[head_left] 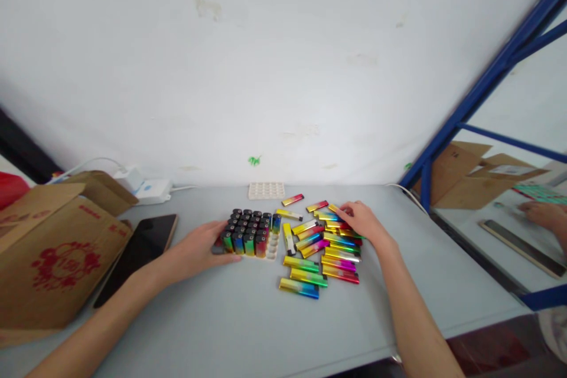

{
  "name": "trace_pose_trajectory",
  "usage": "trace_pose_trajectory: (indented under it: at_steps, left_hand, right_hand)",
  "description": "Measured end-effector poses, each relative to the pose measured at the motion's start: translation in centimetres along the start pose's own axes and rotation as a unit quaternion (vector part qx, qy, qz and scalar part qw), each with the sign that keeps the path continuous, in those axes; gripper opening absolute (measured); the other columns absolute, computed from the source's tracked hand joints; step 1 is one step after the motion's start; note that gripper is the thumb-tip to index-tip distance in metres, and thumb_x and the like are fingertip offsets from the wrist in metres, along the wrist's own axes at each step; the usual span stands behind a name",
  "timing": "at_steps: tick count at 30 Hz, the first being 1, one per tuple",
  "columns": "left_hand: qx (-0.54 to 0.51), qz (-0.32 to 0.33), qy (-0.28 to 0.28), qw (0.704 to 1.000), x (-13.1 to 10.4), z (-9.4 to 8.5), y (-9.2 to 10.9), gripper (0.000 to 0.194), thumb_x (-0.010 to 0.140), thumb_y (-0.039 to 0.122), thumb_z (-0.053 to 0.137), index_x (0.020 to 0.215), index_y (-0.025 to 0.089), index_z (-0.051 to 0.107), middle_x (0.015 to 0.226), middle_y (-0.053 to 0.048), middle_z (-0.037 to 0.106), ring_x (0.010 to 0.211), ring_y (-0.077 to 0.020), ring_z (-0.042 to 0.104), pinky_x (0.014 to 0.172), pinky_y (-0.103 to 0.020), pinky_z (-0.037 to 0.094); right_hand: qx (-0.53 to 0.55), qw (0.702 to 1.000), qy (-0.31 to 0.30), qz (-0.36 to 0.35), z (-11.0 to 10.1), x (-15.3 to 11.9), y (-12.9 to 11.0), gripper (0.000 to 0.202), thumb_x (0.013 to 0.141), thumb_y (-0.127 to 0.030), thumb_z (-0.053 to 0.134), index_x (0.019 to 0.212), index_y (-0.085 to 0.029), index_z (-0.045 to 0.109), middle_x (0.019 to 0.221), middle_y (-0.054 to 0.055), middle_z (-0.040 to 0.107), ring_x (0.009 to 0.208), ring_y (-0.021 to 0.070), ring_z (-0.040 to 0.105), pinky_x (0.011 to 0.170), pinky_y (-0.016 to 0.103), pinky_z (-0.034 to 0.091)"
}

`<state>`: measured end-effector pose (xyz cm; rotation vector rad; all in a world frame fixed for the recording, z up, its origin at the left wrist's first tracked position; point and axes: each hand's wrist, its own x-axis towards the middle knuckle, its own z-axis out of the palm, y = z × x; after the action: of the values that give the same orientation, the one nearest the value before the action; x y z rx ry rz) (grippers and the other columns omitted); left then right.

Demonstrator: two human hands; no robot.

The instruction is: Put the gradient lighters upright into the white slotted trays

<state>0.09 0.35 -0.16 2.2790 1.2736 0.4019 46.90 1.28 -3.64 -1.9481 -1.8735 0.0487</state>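
Observation:
Several lighters with black tops [248,227] stand upright in rows in a white tray [271,248] with round holes. The tray's right-hand column shows bare holes, except at the back, where one blue-and-yellow lighter [276,223] stands. My left hand [208,248] is closed around the tray's left end, thumb along the front corner. Right of the tray, shiny multicoloured lighters [305,264] lie loose in a pile. At the pile's far right side, my right hand [359,218] has its fingertips bent down onto a yellow lighter [333,208], partly hidden by the fingers.
Another white holed tray [266,191] lies against the wall. On the left are a cardboard box [66,254], a dark phone or tablet [137,254] and a white power strip [153,190]. A blue metal frame [426,183] stands right; beyond it are an open carton [469,189] and another person's hand [547,215].

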Motion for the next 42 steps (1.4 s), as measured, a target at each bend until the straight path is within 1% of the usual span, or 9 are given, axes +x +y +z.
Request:
trace_pose_trajectory:
  at_steps: [6,11,15,18,21,26,30,37,42]
  left_hand:
    - [0.010,-0.006,-0.010,1.000,-0.1,0.1,-0.2,0.061,0.087,0.057,0.080,0.130,0.015,0.072,0.133,-0.015,0.079,0.117,-0.0360,0.074,0.107,-0.044,0.058]
    - [0.020,-0.002,-0.001,1.000,-0.1,0.0,-0.1,0.058,0.088,0.056,0.079,0.129,0.016,0.072,0.129,-0.013,0.080,0.114,-0.0347,0.075,0.106,-0.042,0.058]
    - [0.013,0.001,-0.003,1.000,-0.1,-0.1,0.2,0.056,0.086,0.055,0.080,0.127,0.017,0.073,0.127,-0.012,0.081,0.111,-0.0350,0.075,0.103,-0.043,0.059]
    - [0.006,0.005,-0.004,1.000,-0.1,-0.1,0.2,0.059,0.086,0.054,0.080,0.131,0.016,0.072,0.132,-0.014,0.079,0.116,-0.0356,0.075,0.105,-0.043,0.059]
    - [0.004,0.004,-0.001,1.000,-0.2,-0.1,0.1,0.060,0.085,0.054,0.082,0.130,0.016,0.073,0.131,-0.014,0.080,0.114,-0.0357,0.075,0.104,-0.043,0.060]
    - [-0.003,0.010,0.003,1.000,-0.2,0.0,0.1,0.057,0.085,0.056,0.082,0.128,0.019,0.074,0.128,-0.012,0.081,0.116,-0.0352,0.076,0.106,-0.043,0.059]
    - [0.006,0.002,0.005,1.000,-0.2,-0.1,0.5,0.057,0.082,0.056,0.083,0.125,0.019,0.075,0.132,-0.014,0.080,0.122,-0.0380,0.074,0.113,-0.047,0.056]
    - [0.008,0.010,0.020,1.000,-0.2,0.1,0.1,0.059,0.082,0.055,0.084,0.128,0.020,0.075,0.130,-0.012,0.081,0.118,-0.0373,0.076,0.111,-0.045,0.058]
    - [0.006,0.004,0.009,1.000,-0.2,0.2,-0.3,0.061,0.082,0.060,0.084,0.130,0.023,0.075,0.129,-0.011,0.081,0.119,-0.0369,0.075,0.111,-0.045,0.058]
  right_hand:
    - [-0.016,0.998,-0.056,0.018,-0.8,-0.2,-1.0,0.016,0.106,-0.033,0.064,0.098,-0.021,0.072,0.102,0.010,0.082,0.097,0.0259,0.075,0.087,0.035,0.051]
    - [0.021,0.997,0.040,0.059,-0.9,-0.3,-3.1,0.020,0.112,-0.034,0.048,0.114,-0.020,0.062,0.095,0.010,0.081,0.092,0.0282,0.076,0.091,0.040,0.048]
    - [0.147,0.983,0.105,0.033,-0.7,-0.5,-5.5,0.039,0.109,-0.054,0.045,0.115,-0.021,0.066,0.081,0.006,0.076,0.076,0.0272,0.071,0.076,0.036,0.047]
    - [0.250,0.961,0.116,0.025,-0.1,-0.8,-7.6,0.051,0.098,-0.072,0.059,0.091,-0.023,0.069,0.073,0.003,0.070,0.070,0.0242,0.064,0.072,0.035,0.047]
    - [0.364,0.927,0.083,0.029,0.8,-1.3,-9.9,0.059,0.091,-0.081,0.064,0.076,-0.024,0.061,0.070,0.001,0.065,0.069,0.0219,0.059,0.070,0.034,0.048]
    - [0.536,0.843,-0.049,0.018,0.9,-2.8,-13.5,0.056,0.092,-0.081,0.065,0.094,-0.025,0.060,0.077,-0.002,0.065,0.066,0.0186,0.060,0.063,0.031,0.049]
    - [0.590,0.796,-0.131,0.034,0.5,-3.8,-15.0,0.058,0.087,-0.083,0.070,0.094,-0.027,0.054,0.063,-0.011,0.037,0.050,0.0116,0.031,0.047,0.025,0.029]
    - [0.444,0.896,-0.013,0.012,1.0,-4.4,-15.7,0.065,0.094,-0.083,0.059,0.065,-0.026,0.044,0.061,-0.005,0.039,0.060,0.0143,0.036,0.054,0.029,0.027]
    - [0.413,0.911,0.002,0.025,0.9,-4.8,-15.8,0.056,0.096,-0.066,0.057,0.059,-0.027,0.039,0.057,-0.004,0.038,0.059,0.0150,0.037,0.056,0.030,0.027]
